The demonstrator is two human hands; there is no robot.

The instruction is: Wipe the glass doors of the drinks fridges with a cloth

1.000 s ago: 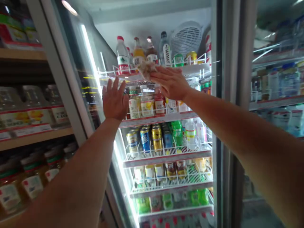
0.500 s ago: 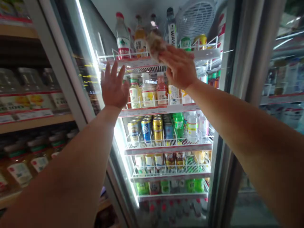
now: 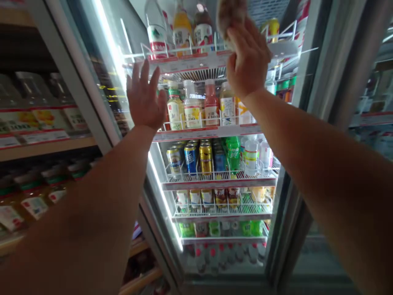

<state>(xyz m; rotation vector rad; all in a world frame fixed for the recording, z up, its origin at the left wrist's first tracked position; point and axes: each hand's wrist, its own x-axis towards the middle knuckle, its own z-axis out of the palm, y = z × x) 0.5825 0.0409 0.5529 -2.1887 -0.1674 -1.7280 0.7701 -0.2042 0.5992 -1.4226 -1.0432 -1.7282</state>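
My right hand (image 3: 250,61) is raised at the upper right of the glass-fronted drinks fridge, fingers pressed over a crumpled brownish cloth (image 3: 231,16). The cloth is blurred and partly cut off by the top edge; it appears to lie against the glass. On the left, my left hand (image 3: 145,96) has its fingers spread and palm facing the fridge, holding nothing. Whether that palm touches the glass I cannot tell. Behind the hands, a top shelf (image 3: 196,61) carries a clear bottle (image 3: 157,39) and an orange drink bottle (image 3: 181,32).
Lower shelves hold juice bottles (image 3: 211,104), cans (image 3: 205,157) and green packs (image 3: 233,151). At the left stands a wooden shelf (image 3: 46,149) with bottled goods. A metal door frame (image 3: 325,90) runs along the right, with another glass-fronted fridge beyond it.
My right hand and the cloth have moved up and to the right across the fridge front. My left hand stays spread in nearly the same place. The view has tilted slightly downward.
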